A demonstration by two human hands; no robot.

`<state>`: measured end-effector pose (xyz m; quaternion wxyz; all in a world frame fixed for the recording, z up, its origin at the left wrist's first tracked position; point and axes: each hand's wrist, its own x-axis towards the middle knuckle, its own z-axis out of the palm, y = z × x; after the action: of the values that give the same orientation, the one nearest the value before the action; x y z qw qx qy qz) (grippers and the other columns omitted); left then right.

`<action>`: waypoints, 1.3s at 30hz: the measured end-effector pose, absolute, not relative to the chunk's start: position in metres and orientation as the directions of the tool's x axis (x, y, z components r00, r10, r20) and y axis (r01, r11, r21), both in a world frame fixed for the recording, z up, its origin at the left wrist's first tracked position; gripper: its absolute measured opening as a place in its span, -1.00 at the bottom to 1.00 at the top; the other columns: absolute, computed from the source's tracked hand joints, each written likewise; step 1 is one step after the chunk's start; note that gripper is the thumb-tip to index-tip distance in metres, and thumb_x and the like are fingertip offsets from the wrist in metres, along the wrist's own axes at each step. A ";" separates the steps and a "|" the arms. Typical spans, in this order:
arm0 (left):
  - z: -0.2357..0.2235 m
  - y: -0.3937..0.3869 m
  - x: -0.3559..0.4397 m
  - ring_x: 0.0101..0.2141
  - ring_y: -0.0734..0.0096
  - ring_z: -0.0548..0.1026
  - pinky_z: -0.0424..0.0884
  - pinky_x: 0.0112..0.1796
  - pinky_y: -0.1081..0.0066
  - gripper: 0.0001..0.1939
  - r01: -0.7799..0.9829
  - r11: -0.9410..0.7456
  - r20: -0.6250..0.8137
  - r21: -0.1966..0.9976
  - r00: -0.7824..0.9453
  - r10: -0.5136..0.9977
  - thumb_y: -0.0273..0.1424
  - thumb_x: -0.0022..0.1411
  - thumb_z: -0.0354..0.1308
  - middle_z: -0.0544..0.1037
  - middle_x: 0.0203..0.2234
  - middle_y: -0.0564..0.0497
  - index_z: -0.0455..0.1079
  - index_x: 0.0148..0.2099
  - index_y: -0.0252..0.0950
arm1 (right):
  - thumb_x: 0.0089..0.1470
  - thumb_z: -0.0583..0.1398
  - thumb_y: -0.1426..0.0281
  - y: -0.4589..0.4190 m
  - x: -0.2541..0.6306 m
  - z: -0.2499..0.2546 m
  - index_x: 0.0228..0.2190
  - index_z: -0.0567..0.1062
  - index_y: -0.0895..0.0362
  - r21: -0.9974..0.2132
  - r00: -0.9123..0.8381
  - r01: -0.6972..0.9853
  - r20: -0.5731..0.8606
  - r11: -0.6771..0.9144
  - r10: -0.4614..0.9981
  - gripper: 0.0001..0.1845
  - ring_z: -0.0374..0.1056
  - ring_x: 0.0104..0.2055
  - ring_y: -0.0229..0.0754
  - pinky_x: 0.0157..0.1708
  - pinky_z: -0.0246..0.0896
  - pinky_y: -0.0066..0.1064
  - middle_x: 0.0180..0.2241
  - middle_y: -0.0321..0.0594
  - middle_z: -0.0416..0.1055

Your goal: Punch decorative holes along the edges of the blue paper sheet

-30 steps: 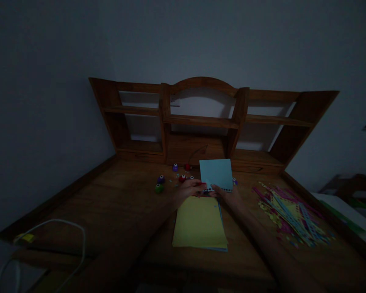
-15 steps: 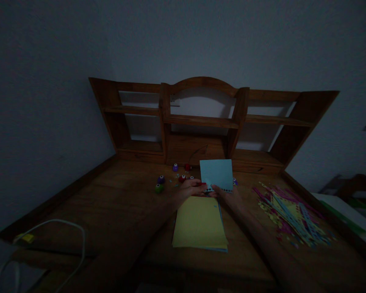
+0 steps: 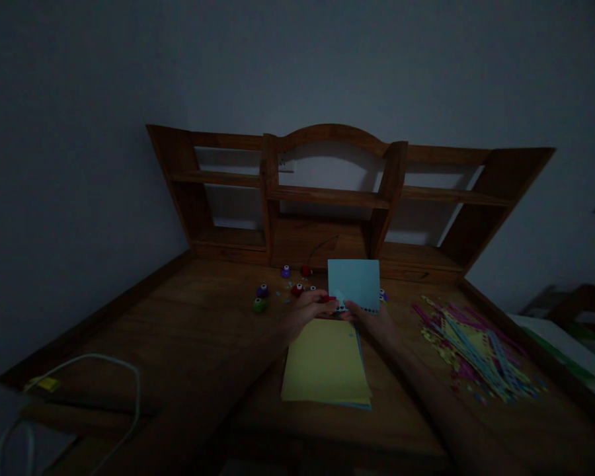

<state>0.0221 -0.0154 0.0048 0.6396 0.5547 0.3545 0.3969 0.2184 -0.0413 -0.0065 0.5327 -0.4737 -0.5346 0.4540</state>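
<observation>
My left hand [image 3: 305, 312] is closed around a red craft punch [image 3: 329, 299], which sits at the lower left edge of a light blue sheet of paper [image 3: 354, 281]. A row of small dark punched holes runs along the bottom edge of that sheet. My right hand [image 3: 375, 322] pinches the sheet near its lower edge, thumb on top. Below both hands lies a stack of paper [image 3: 326, 363], yellow on top with blue showing under it. The punch is partly hidden by my left fingers.
Several punches stand behind my hands, among them a green one [image 3: 260, 305] and a purple one [image 3: 285, 272]. Punched paper strips [image 3: 476, 344] lie in a pile on the right. A wooden shelf [image 3: 327, 195] borders the desk's back; a white cable [image 3: 137, 390] loops at left.
The blue sheet sits very slightly farther right in the view. Both hands keep their hold, and the view itself has shifted a little.
</observation>
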 end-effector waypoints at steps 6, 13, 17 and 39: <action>0.012 -0.017 0.022 -0.35 0.33 0.49 0.34 -0.29 0.40 -0.60 -0.105 0.066 -0.017 0.992 0.412 0.911 -0.16 -0.04 0.39 0.55 -0.36 -0.04 0.48 -0.23 -0.32 | -0.15 0.38 0.06 -0.041 0.217 -0.006 -0.32 0.55 0.17 -0.992 -0.007 0.001 0.126 0.126 0.992 -0.53 0.53 -0.43 -0.01 -0.35 0.46 -0.25 -0.42 -0.06 0.60; 0.016 -0.017 0.022 -0.33 0.32 0.47 0.32 -0.28 0.41 -0.65 -0.116 0.014 0.030 0.993 0.369 0.929 -0.19 -0.06 0.41 0.55 -0.36 -0.05 0.49 -0.30 -0.32 | -0.09 0.34 0.04 -0.044 0.214 -0.001 -0.40 0.57 0.14 -0.986 -0.060 0.020 0.163 0.164 0.985 -0.59 0.51 -0.44 -0.06 -0.35 0.45 -0.28 -0.42 -0.10 0.59; 0.011 -0.013 0.022 -0.33 0.33 0.48 0.32 -0.29 0.42 -0.63 -0.112 0.007 0.037 0.994 0.386 0.922 -0.19 -0.05 0.41 0.56 -0.35 -0.06 0.48 -0.27 -0.34 | -0.06 0.33 0.09 -0.044 0.215 -0.001 -0.44 0.57 0.13 -0.977 -0.039 0.055 0.202 0.204 0.979 -0.66 0.50 -0.42 -0.08 -0.34 0.43 -0.31 -0.42 -0.14 0.59; 0.005 -0.009 0.023 -0.21 0.32 0.49 0.35 -0.17 0.40 -0.58 -0.189 -0.047 0.125 0.981 0.424 0.897 -0.19 0.00 0.39 0.55 -0.23 -0.08 0.45 -0.16 -0.33 | -0.02 0.31 0.05 -0.046 0.217 0.005 -0.52 0.57 0.12 -0.979 0.017 0.061 0.196 0.194 0.980 -0.62 0.47 -0.48 -0.09 -0.35 0.42 -0.28 -0.48 -0.14 0.57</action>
<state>0.0231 -0.0086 0.0053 0.6177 0.5746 0.3081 0.4397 0.2175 -0.0458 0.0050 0.5372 -0.4688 -0.5555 0.4278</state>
